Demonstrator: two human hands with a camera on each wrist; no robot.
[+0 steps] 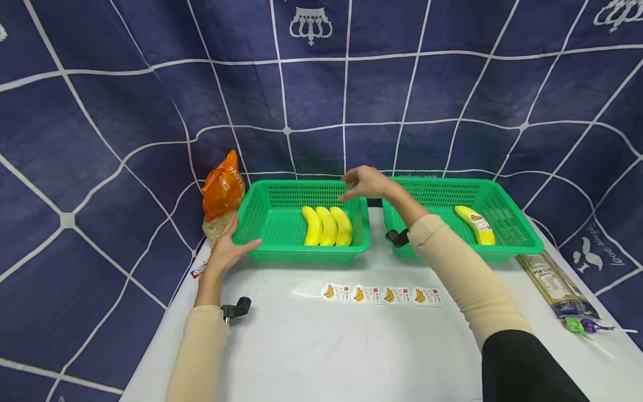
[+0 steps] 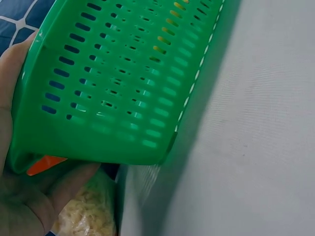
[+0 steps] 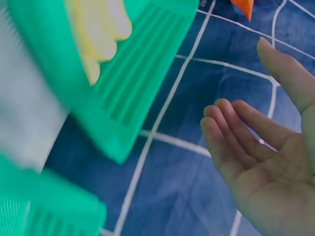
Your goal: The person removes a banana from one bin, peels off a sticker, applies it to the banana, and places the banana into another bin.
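My left hand (image 1: 227, 249) rests against the front left corner of the left green basket (image 1: 301, 254), its fingers along the side and its thumb extended along the front; the left wrist view shows that hand (image 2: 29, 201) at the basket's rim (image 2: 88, 158). Three yellow bananas (image 1: 328, 226) lie side by side in this basket. Above its right back corner hovers my right hand (image 1: 369, 183). In the right wrist view the right hand (image 3: 261, 157) has loosely bent fingers and an empty palm. The right green basket (image 1: 517, 245) contains one banana (image 1: 474, 224) bearing a sticker.
A strip of banana stickers (image 1: 382, 294) lies on the white table (image 1: 351, 352) before the baskets. An orange-topped bag (image 1: 223, 192) stands left of the left basket. At the right are a flat package (image 1: 555, 285) and lollipops (image 1: 585, 325). A blue checked cloth (image 1: 321, 95) hangs behind.
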